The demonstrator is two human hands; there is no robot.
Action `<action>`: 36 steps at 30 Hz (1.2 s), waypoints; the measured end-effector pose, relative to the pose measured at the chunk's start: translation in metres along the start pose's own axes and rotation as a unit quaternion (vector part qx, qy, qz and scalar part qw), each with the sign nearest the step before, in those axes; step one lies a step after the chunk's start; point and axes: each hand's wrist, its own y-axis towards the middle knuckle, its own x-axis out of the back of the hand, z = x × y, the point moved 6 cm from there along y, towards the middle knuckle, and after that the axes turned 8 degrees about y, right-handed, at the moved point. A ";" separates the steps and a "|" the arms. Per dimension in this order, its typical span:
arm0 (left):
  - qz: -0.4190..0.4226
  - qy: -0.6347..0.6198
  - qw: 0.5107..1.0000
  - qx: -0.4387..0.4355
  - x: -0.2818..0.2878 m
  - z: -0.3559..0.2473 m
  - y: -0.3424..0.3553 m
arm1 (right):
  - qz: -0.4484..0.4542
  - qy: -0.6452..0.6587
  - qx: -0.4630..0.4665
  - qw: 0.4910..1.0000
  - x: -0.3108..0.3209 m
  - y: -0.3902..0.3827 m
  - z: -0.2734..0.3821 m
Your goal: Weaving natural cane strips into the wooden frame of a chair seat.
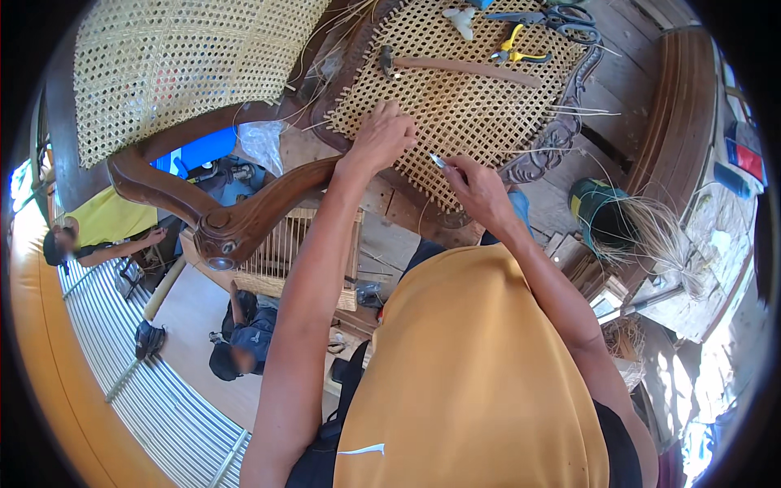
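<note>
A woven cane panel (455, 106) with open holes lies in front of me in a carved dark wood frame (541, 159). My left hand (381, 137) rests on its left part, palm down, fingers laid over the weave. In my closed right hand (482, 193) is a small knife-like tool, its pointed metal blade (438, 161) directed at the cane near the panel's front edge; its handle is hidden in my fist. Beyond my hands, a hammer (464, 68) with a wooden handle lies across the panel. Yellow-handled pliers (514, 50) and black-handled scissors (561, 19) lie at its far right.
At left stands a wooden chair part with a second cane panel (187, 73) and curved wooden arm (260, 207). Loose cane strands (651, 228) spill from a dark green bucket (598, 213) at right. Two people sit at left, one in a yellow shirt (114, 215).
</note>
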 end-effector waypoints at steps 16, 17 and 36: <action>-0.146 -0.504 0.851 -0.021 0.189 -0.038 0.011 | 0.019 -0.044 0.152 0.987 -0.087 0.043 0.053; -0.159 -0.370 0.915 0.013 0.188 -0.040 0.011 | 0.016 -0.047 0.166 0.985 -0.088 0.041 0.057; -0.060 0.081 0.967 0.233 0.015 0.047 -0.008 | -0.032 -0.259 0.049 0.964 -0.053 0.065 0.025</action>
